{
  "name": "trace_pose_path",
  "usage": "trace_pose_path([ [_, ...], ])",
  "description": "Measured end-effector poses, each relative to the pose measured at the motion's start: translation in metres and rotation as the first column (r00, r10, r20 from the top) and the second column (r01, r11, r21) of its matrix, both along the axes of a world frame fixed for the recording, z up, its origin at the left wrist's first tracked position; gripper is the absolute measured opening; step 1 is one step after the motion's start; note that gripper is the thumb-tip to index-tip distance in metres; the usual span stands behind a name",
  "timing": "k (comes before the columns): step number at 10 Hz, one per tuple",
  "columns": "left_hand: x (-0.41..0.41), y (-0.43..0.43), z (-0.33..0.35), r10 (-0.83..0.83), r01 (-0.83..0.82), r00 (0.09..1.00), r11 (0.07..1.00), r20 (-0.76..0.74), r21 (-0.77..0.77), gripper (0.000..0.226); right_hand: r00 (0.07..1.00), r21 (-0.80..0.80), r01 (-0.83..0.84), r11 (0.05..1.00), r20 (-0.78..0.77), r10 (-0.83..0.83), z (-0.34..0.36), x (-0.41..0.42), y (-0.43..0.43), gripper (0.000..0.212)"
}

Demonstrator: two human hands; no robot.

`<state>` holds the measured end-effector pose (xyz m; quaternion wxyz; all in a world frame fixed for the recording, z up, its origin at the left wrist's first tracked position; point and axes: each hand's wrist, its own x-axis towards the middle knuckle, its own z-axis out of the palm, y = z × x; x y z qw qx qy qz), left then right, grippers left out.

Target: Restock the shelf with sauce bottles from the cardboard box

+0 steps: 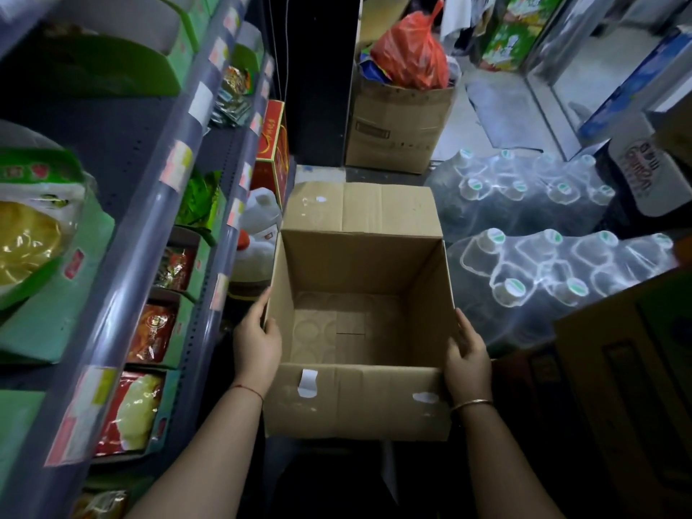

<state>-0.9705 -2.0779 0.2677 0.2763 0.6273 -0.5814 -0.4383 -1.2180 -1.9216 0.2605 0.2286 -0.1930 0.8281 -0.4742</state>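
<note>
head: two hands (258, 340) (468, 359) on one box (355, 400)

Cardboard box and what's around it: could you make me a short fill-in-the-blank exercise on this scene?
1. The open cardboard box is ___ inside.
2. The left hand and the right hand hold it, one on each ___.
3. The shelf stands on the person's ___.
4. The wrapped water bottles lie on the person's ___.
Missing words: empty; side; left; right.
</note>
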Motion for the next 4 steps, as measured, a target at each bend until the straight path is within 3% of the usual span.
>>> trace_pose_path([
  [2, -0.003, -0.002, 0.005, 0.027, -0.029, 0.999, 0.998, 0.034, 0.049, 0.049, 1.0, 0.075, -0.028, 0.997, 0.016, 0.026, 0.01, -0.001, -0.001, 0.052],
  [4, 0.01, -0.009, 0.024, -0.223, 0.185, 0.933, 0.97, 0.283, 0.156, 0.061, 0.995, 0.199, -0.056, 0.978, 0.09, 0.038, 0.024, -0.005, -0.004, 0.051],
])
